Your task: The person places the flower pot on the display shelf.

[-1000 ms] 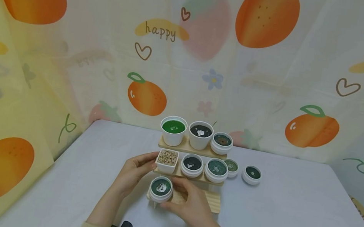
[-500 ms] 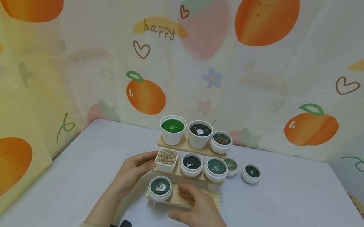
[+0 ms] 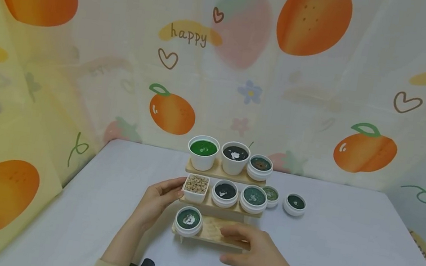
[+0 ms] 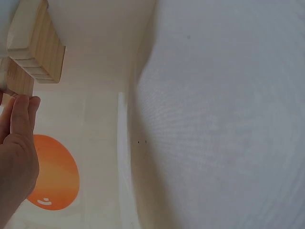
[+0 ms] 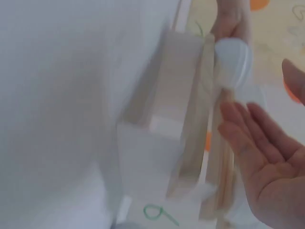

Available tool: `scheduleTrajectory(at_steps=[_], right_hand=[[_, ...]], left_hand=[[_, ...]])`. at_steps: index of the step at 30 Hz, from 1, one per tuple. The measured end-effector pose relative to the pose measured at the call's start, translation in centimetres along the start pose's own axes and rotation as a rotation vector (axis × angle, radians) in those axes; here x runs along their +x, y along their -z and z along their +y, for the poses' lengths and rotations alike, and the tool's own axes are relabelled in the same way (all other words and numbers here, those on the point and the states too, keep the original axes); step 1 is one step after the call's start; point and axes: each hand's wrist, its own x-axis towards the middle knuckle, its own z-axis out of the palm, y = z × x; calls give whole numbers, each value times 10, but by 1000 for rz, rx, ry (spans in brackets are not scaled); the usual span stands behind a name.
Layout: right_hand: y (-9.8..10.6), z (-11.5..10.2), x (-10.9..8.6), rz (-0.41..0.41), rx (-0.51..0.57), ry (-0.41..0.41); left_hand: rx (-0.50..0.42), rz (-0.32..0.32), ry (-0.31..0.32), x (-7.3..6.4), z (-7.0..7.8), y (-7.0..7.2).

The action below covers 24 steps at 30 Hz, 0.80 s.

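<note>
A three-tier wooden stand carries small white pots. My left hand holds the left end of the middle tier, beside a square white pot of beige bits; in the left wrist view its fingers lie against the wood. On the lowest tier, at the left, sits a round white jar with a dark green, white-marked top. My right hand holds nothing and hovers at the right part of that tier, thumb and fingers apart. In the right wrist view the right palm faces the stand.
On the top tier stand a green-filled cup, a dark-filled cup and a low jar. Two more round jars share the middle tier. Right of the stand, a small jar and a partly hidden jar rest on the white-covered table.
My right hand has let go of the round jar on the lowest tier and moved right, away from it. The jar stays at the tier's left end; my left hand has stayed put.
</note>
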Motion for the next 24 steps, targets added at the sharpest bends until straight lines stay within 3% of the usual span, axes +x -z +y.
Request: scheduleTrajectory(at_steps=[10,18,24], right_hand=[[31,15,-13,-47,25,53],[57,19,-17,-31,-14,-37],[78,21,-20,89,-116,-139]], left_hand=[[-3,5,-6,0,-1,0],[0,14,-9,1,-1,0],[1,16,-3,0,-1,0]])
